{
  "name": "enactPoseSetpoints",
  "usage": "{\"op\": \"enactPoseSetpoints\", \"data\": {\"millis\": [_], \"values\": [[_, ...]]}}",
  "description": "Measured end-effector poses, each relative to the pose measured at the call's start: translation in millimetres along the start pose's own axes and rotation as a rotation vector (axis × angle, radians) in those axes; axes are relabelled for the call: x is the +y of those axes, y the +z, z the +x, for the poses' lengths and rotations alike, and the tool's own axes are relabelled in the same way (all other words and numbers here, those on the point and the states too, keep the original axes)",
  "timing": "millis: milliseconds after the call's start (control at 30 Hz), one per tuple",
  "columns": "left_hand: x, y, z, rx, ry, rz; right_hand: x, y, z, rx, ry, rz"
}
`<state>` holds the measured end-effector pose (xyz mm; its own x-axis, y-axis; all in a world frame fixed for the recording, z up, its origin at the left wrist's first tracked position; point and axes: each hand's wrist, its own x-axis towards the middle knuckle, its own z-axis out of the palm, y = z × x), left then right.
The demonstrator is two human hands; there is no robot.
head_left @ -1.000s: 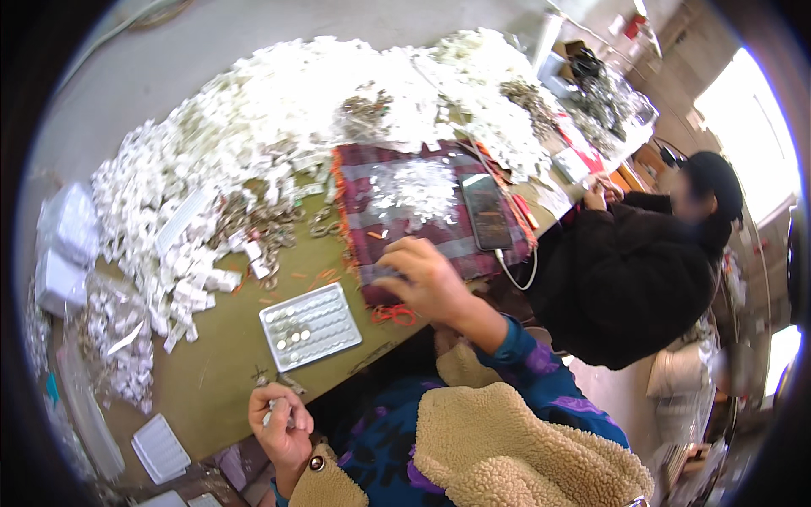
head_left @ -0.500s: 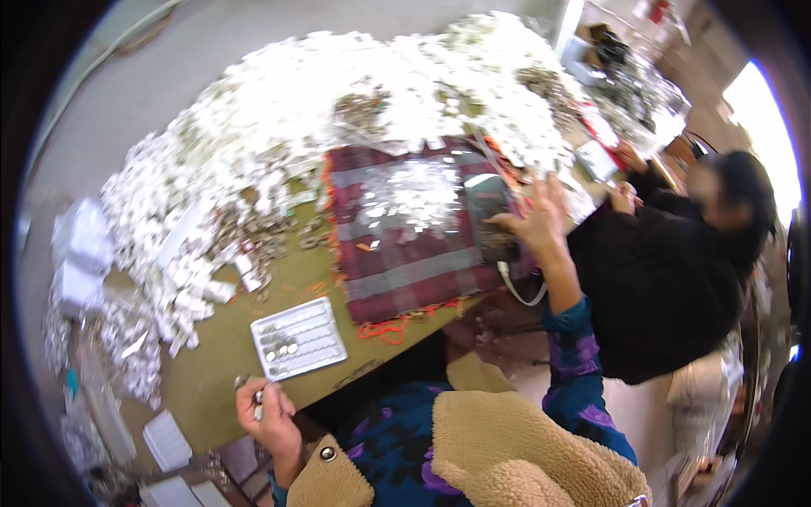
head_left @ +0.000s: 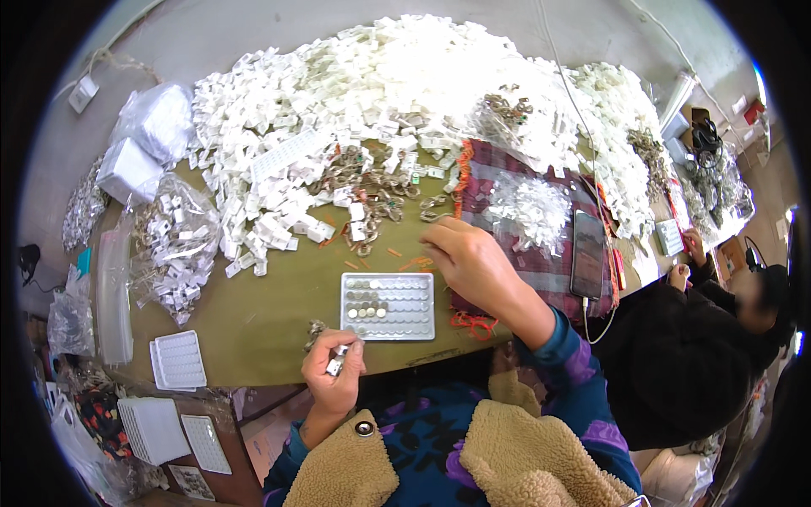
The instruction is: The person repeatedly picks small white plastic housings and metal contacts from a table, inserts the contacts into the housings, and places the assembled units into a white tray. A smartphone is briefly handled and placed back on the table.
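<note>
My left hand (head_left: 331,376) is closed around small silver-and-white pieces (head_left: 336,362) at the table's near edge. Past its fingers pokes a dull metallic piece (head_left: 314,329) that resembles a small chain or band. Just beyond that hand lies a white moulded tray (head_left: 411,306) with rows of round hollows; several small round discs (head_left: 367,313) sit in its left part. My right hand (head_left: 473,262) is above the table, right of the tray, fingers bent and drawn together. Whatever its fingertips may hold is too small to make out.
A large heap of small white pieces (head_left: 363,93) covers the back. Brownish metal bands (head_left: 372,198) lie in front of it. On a plaid cloth (head_left: 528,275) are clear bits (head_left: 532,207) and a cabled phone (head_left: 587,258). A person in black (head_left: 676,355) works at right.
My right hand has come left from over the phone, its spread fingers now drawn together. The view has swung right. My left hand stays closed near the tray.
</note>
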<state>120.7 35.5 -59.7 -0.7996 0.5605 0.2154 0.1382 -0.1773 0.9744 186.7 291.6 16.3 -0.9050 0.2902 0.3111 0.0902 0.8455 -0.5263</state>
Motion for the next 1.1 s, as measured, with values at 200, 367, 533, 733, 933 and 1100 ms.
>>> {"op": "enactPoseSetpoints", "data": {"millis": [200, 367, 533, 733, 933, 1100], "values": [[-4, -3, 1, -0.028, 0.067, -0.023, -5, 49, 73, -0.001, -0.528, -0.365], [-4, -5, 1, -0.031, 0.085, -0.006, 12, 67, 79, 0.035, -0.552, -0.504], [-3, -4, -1, -0.024, 0.043, -0.024, 25, 53, 64, 0.114, -0.299, -0.259], [12, -3, 4, 0.001, -0.146, -0.195, 9, 30, 34, 0.150, 0.150, 0.210], [60, 15, 31, 0.024, -0.325, -0.486, -19, 18, -3, 0.193, 0.272, 0.435], [69, 62, 69, -0.094, -0.236, -0.309, -44, 9, -30, 0.323, 0.045, 0.360]]}}
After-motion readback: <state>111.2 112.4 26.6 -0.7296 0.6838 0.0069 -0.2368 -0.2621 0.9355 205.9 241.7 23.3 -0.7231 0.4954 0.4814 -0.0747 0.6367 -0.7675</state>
